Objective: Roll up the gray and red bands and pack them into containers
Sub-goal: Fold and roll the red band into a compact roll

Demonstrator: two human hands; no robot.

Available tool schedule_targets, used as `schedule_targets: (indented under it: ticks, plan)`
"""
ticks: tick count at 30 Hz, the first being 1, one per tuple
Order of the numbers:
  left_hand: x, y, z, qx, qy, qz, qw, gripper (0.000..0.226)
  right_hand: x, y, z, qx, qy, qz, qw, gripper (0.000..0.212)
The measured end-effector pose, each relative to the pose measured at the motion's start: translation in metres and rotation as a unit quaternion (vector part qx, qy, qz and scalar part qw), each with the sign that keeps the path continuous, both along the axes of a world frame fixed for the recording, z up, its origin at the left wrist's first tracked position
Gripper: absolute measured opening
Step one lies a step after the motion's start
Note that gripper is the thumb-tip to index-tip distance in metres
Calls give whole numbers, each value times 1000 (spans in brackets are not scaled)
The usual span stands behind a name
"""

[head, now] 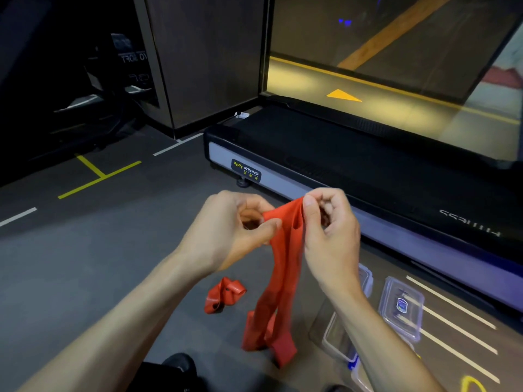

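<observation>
Pinching the top of a long red band [283, 267], the left hand [226, 236] and right hand [331, 236] hold it up — its lower folds rest on the gray floor [85, 250]. A second red band [223, 295] (crumpled) lies nearby; clear containers [402, 306] sit right.

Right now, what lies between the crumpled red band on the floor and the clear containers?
In the head view, the hanging red band, pinched by both hands, trails onto the floor between the crumpled red band and the clear containers.
</observation>
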State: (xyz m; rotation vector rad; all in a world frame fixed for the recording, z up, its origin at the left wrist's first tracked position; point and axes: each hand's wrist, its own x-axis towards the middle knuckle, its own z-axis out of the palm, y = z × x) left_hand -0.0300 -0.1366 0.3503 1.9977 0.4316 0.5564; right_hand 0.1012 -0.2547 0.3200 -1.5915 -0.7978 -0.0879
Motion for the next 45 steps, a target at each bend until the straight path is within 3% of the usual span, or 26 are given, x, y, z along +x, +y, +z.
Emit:
schedule_targets:
  ticks: [6,15,22,29,33,36,40,45]
  plan:
    - [6,-15,2,39,-23,-5,999,10,-4,15,1,-15,-19,-50,998,8]
    - [4,-12,4,-1,-17,4,1000,13,-8,27,-1,-34,-94,-75,992,8]
    - [6,-13,1,44,-6,27,999,16,-6,31,-8,-73,-110,-95,987,10]
    - [5,-8,0,119,17,23,992,20,-5,33,-6,-79,-103,-105,986,8]
    - [4,-8,-2,236,43,28,970,24,-8,33,-5,-89,-104,-110,984,9]
    - [1,-2,0,296,61,52,952,25,-7,30,2,-96,-61,-110,987,9]
    - [-11,23,10,331,80,81,937,34,-7,17,22,-92,29,-36,995,13]
    - [-6,32,76,365,96,31,925,23,-2,5,82,-70,119,38,990,19]
